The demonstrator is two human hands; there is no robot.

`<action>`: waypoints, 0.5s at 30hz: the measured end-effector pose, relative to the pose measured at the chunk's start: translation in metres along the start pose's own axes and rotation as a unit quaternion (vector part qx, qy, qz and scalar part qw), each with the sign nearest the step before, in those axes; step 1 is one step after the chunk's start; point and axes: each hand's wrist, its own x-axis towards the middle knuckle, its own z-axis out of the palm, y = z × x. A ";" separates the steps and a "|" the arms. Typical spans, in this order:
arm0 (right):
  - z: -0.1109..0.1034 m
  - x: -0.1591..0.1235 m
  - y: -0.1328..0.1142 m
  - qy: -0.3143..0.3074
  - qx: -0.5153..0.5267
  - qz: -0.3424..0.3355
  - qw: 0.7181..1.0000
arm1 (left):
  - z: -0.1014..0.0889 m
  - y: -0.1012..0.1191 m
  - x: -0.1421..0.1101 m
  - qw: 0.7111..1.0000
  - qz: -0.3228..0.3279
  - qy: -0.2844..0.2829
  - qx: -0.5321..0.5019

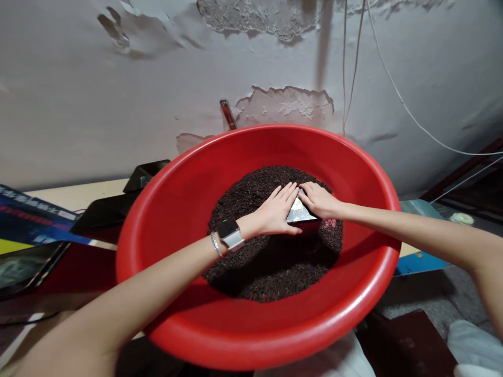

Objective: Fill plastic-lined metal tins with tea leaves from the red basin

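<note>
1. The left hand [277, 210] lies palm down with its fingers out straight, covering the left side of a silvery block. A watch [230, 234] with a dark face and pale strap circles its wrist, beside a light-coloured bracelet [216, 244].
2. The right hand [319, 200] bends over the block's right side; whether it grips cannot be told.
3. The silvery block [301, 210] shows a shiny, unevenly reflective top and a dark near edge. It is inside the basin, right of its middle and toward the far rim. Whether it rests on the contents or is held above them is unclear.
4. Beneath the hands, dark brown loose shreds [271, 288] cover the basin's floor, with a few pink bits [330, 223] near the right wrist.
5. The wide, smooth red basin [236, 351] has a thick rounded rim.
6. A pale table top [98, 188] shows past its left rim, near black objects [106, 214] and a blue printed panel [35, 220].
7. Behind the far rim, a narrow red-brown object [228, 115] leans against a grey-white wall [165, 94] with peeling plaster. Pale cords [396, 89] hang at the right.
8. Beyond the right rim is a grey floor [451, 293].
</note>
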 end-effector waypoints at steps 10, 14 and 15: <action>-0.013 -0.002 0.010 -0.086 0.104 -0.034 0.990 | -0.001 -0.002 0.000 1.000 -0.010 0.011 -0.018; -0.019 -0.003 0.018 -0.113 0.127 -0.098 0.981 | -0.008 -0.003 0.003 0.997 -0.031 -0.011 -0.065; -0.020 -0.004 0.018 -0.117 0.126 -0.106 0.979 | -0.008 -0.004 0.004 0.997 -0.033 -0.009 -0.070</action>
